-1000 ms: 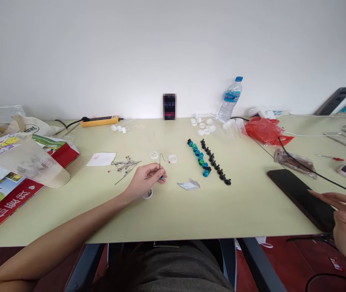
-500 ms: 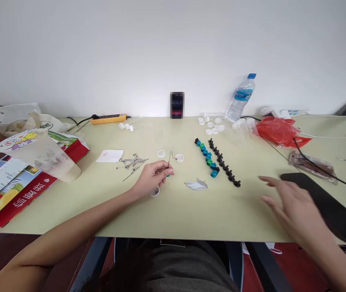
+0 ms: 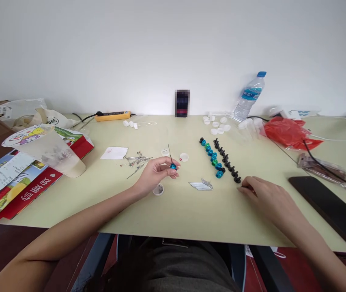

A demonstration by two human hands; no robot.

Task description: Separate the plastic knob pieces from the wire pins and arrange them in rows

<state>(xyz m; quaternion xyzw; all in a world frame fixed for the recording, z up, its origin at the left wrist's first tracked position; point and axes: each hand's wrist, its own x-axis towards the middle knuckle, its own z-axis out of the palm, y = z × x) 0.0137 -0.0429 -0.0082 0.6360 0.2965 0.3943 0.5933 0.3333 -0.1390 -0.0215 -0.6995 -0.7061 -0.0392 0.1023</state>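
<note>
My left hand (image 3: pixel 159 170) pinches a small shiny blue piece (image 3: pixel 173 166) with a thin metal rod (image 3: pixel 170 151) rising from it. My right hand (image 3: pixel 261 192) is closed at the near end of a row of black plastic pieces (image 3: pixel 225 158), its fingertips over the nearest black piece, which they mostly hide. Beside that row runs a line of blue and green pieces (image 3: pixel 212 154). Bent metal rods (image 3: pixel 201 185) lie side by side between my hands. Around my left hand are a round cap with small bits (image 3: pixel 158 190), another white cap (image 3: pixel 184 157) and a pile of metal pins (image 3: pixel 138 159).
At the left, a plastic drink cup (image 3: pixel 48 152) stands on a red printed bag (image 3: pixel 35 194). A phone (image 3: pixel 182 104) leans on the wall. Toward the right are a water bottle (image 3: pixel 250 95), a red plastic bag (image 3: pixel 288 132) and a long black object (image 3: pixel 327 211).
My right hand has come left and down to the end of the black row, its fingers closing. My left hand has tilted, bringing the blue piece into view. The camera view has shifted slightly.
</note>
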